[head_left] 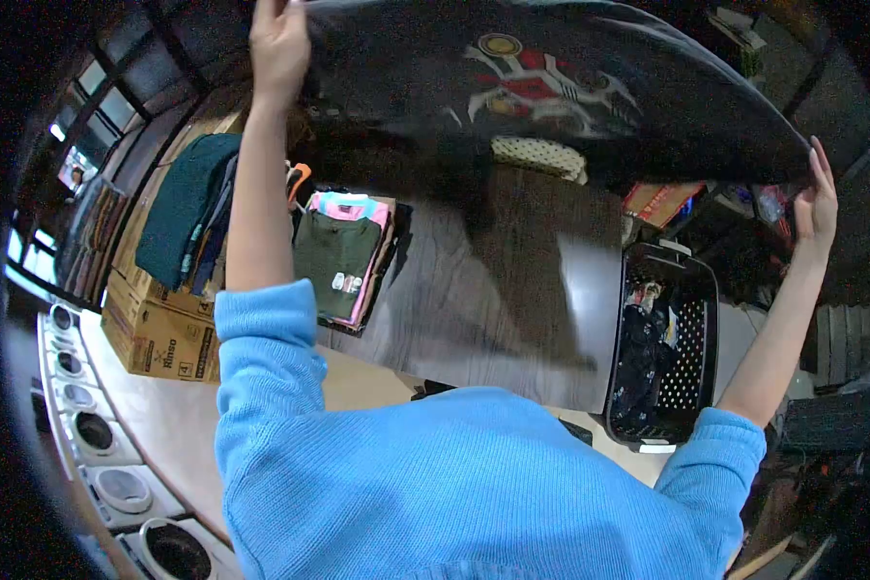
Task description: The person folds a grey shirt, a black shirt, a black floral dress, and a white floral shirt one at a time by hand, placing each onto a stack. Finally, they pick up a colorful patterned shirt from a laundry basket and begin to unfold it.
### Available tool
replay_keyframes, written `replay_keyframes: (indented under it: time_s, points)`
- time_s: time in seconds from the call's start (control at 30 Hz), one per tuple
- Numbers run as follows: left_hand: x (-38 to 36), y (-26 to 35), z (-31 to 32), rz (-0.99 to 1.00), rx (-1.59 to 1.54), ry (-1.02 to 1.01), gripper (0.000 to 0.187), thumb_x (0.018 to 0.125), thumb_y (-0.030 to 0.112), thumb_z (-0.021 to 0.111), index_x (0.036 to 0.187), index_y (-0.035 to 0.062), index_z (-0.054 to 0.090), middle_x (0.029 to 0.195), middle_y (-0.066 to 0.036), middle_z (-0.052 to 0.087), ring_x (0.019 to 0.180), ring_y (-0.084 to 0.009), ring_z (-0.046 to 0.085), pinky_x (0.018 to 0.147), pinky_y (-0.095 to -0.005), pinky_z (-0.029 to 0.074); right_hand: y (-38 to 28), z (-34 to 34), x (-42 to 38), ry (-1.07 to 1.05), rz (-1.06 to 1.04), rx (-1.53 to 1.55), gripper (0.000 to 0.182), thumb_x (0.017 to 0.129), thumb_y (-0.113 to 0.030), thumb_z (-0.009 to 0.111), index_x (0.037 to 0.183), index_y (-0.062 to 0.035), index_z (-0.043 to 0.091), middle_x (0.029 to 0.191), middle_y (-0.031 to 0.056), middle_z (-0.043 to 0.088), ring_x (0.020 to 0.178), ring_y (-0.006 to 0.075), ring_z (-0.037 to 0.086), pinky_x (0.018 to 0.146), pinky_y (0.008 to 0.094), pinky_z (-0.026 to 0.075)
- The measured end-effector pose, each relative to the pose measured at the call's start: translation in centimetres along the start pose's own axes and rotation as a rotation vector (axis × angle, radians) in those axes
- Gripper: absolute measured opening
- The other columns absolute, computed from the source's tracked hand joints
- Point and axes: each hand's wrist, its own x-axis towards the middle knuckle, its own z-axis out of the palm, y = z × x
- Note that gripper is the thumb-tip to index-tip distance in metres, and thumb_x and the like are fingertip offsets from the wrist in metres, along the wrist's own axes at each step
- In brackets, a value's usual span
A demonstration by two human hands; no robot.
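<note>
Both arms are raised, and a black printed shirt is stretched out between my hands at the top of the view. A red and white graphic with a yellow round mark shows on it; its upper part is cut off by the frame. My left hand grips it at the upper left, its fingertips partly out of frame. At the other end my right hand pinches the shirt's edge between thumb and fingers. Below lies a wooden table with a stack of folded clothes, a dark green shirt on top.
A black laundry basket with dark clothes inside stands right of the table. Left are cardboard boxes with piled clothes on them. Several washing machines line the far left. Behind the table sits a polka-dot cloth item.
</note>
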Motion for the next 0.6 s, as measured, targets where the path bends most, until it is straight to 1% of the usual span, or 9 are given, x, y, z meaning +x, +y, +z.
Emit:
replay_keyframes:
  time_s: [0.03,0.17,0.23,0.27,0.3,0.4,0.5,0.57,0.6]
  points:
    - [-1.4,1.9,-0.9,-0.026,0.048,-0.016,0.039,0.101,0.019,0.050,0.137,0.0050,0.045,0.111,-0.008,0.062,0.081,-0.0075,0.059,0.076,-0.0213,0.046,-0.4,1.5,-2.7,0.001,-0.007,0.008,0.042,0.093,-0.011,0.060,0.132,0.0003,0.053,0.133,0.0075,0.056,0.118,0.0192,0.054,0.099,0.0290,0.042]
    - [-9.1,3.4,-4.0,-0.154,0.255,0.014,0.031,0.100,0.019,0.053,0.123,-0.0008,0.058,0.112,-0.009,0.065,0.096,-0.0134,0.059,0.087,-0.0275,0.046,2.0,-1.2,-10.1,0.005,0.128,0.004,0.043,0.092,-0.010,0.059,0.132,0.0028,0.050,0.131,0.0123,0.055,0.121,0.0222,0.052,0.105,0.0341,0.039]
    - [-15.0,2.5,-5.6,-0.358,0.322,-0.044,0.029,0.099,0.018,0.055,0.119,-0.0020,0.060,0.112,-0.010,0.065,0.102,-0.0149,0.060,0.089,-0.0284,0.046,5.1,-4.1,-14.3,0.051,0.180,-0.183,0.044,0.084,-0.011,0.067,0.124,0.0038,0.057,0.125,0.0109,0.058,0.115,0.0197,0.054,0.098,0.0289,0.040]
    - [-18.4,1.7,-5.9,-0.324,0.340,-0.072,0.029,0.098,0.018,0.056,0.118,-0.0022,0.060,0.111,-0.010,0.065,0.101,-0.0148,0.060,0.088,-0.0285,0.046,6.9,-5.2,-16.5,0.042,0.244,-0.108,0.044,0.079,-0.012,0.070,0.119,0.0043,0.060,0.118,0.0104,0.061,0.108,0.0182,0.056,0.094,0.0267,0.041]
    - [-22.1,1.6,-6.1,-0.539,0.286,-0.052,0.029,0.098,0.017,0.056,0.117,-0.0029,0.060,0.110,-0.011,0.065,0.099,-0.0147,0.060,0.087,-0.0281,0.046,8.4,-6.5,-18.8,0.037,0.339,-0.105,0.041,0.078,-0.009,0.070,0.116,0.0051,0.061,0.113,0.0102,0.063,0.103,0.0170,0.058,0.091,0.0269,0.043]
    - [-32.5,2.3,-5.7,-0.782,0.414,-0.116,0.028,0.097,0.017,0.058,0.117,-0.0031,0.058,0.102,-0.010,0.064,0.091,-0.0130,0.059,0.082,-0.0258,0.047,13.1,-8.4,-24.8,0.038,0.569,-0.159,0.030,0.078,0.000,0.065,0.107,0.0024,0.068,0.102,0.0080,0.068,0.087,0.0136,0.061,0.079,0.0219,0.045]
    - [-43.0,3.7,-5.5,-1.113,0.382,-0.127,0.053,0.094,0.022,0.063,0.134,-0.0024,0.041,0.091,-0.007,0.061,0.076,-0.0112,0.056,0.066,-0.0259,0.047,19.0,-11.1,-30.3,-0.028,0.690,-0.319,0.037,0.073,0.004,0.067,0.110,0.0003,0.069,0.093,0.0006,0.067,0.073,0.0058,0.053,0.066,0.0190,0.040]
    - [-49.9,4.4,-5.4,-1.228,0.389,-0.242,0.082,0.086,0.033,0.071,0.146,-0.0011,0.026,0.105,-0.016,0.061,0.094,-0.0210,0.060,0.081,-0.0319,0.050,21.2,-11.7,-33.0,-0.162,0.741,-0.527,0.045,0.068,0.007,0.070,0.112,0.0008,0.068,0.093,0.0027,0.067,0.077,0.0084,0.056,0.071,0.0219,0.045]
    - [-51.4,6.3,-4.6,-1.205,0.393,-0.296,0.087,0.083,0.023,0.074,0.149,0.0036,0.022,0.112,-0.018,0.057,0.102,-0.0278,0.059,0.087,-0.0358,0.049,22.0,-11.6,-34.2,-0.180,0.770,-0.541,0.045,0.067,0.007,0.070,0.112,0.0010,0.067,0.095,0.0035,0.067,0.080,0.0095,0.058,0.073,0.0226,0.046]
